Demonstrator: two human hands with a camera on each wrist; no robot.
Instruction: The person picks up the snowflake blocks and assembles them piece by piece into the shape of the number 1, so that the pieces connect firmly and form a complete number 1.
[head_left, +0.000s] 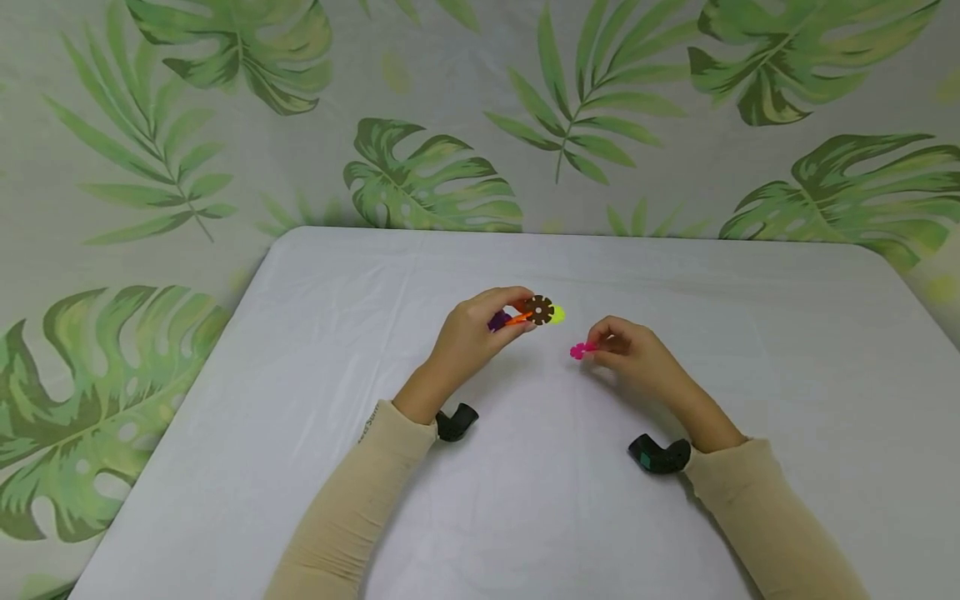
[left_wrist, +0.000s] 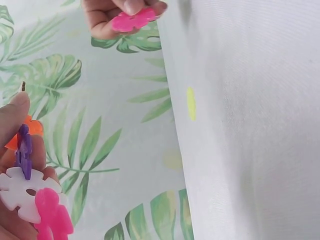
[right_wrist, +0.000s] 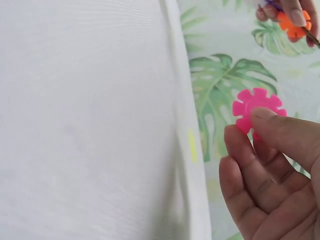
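Note:
My left hand (head_left: 468,329) grips a chain of notched plastic discs. A brown disc (head_left: 539,310) stands at its front end, with an orange disc (left_wrist: 35,126) and a purple disc (left_wrist: 24,152) behind it. A white disc (left_wrist: 17,192) and a pink disc (left_wrist: 52,215) hang lower in the left wrist view. Between thumb and fingers, my right hand (head_left: 630,350) pinches a separate pink notched disc (right_wrist: 257,107). The two hands are held apart, with the right one closer to me. A yellow disc (head_left: 558,314) shows just past the brown one, lying on the table.
A white cloth covers the table (head_left: 555,517). Behind its far edge hangs a leaf-patterned cloth (head_left: 435,175). Black wrist devices (head_left: 660,454) sit at both cuffs.

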